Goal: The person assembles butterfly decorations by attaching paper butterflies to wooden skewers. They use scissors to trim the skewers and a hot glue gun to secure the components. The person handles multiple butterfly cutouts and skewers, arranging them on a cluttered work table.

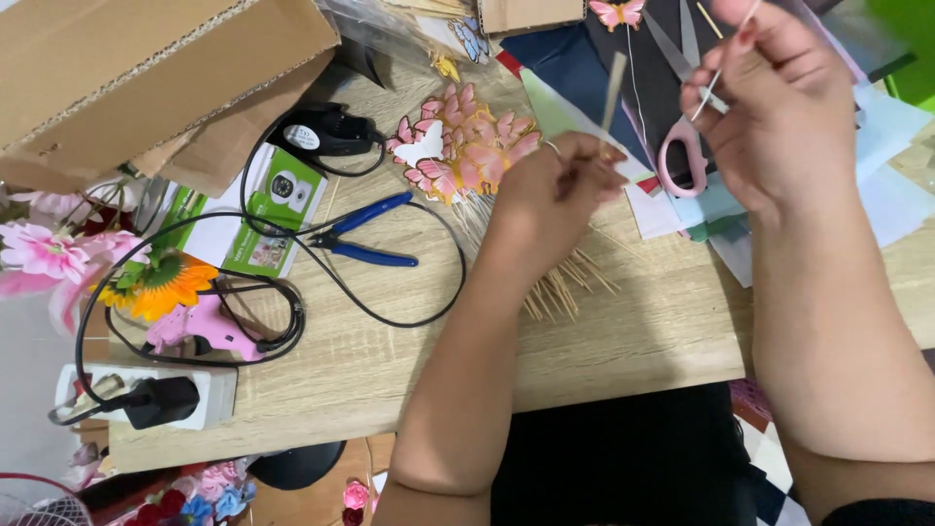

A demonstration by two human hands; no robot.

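Observation:
My left hand [550, 195] is closed around a thin wooden stick [614, 88] that points up and away over the desk. My right hand [769, 107] is raised at the upper right and pinches a thin pale thread or wire [726, 58] between thumb and fingers. Pink-handled scissors [682, 146] lie on the coloured paper just left of my right hand. A cluster of pink and gold paper butterflies [463, 146] lies beside my left hand. A bundle of wooden skewers [560, 287] is spread on the wooden desk [633, 331] under my left wrist.
Blue-handled pliers [365, 234] and a black cable [390, 307] lie at centre left. A pink glue gun [205, 326], a white power strip [209, 394], artificial flowers [88, 263], a green and white box [268, 219] and a cardboard box [136, 68] crowd the left. Coloured paper sheets [877, 175] cover the right.

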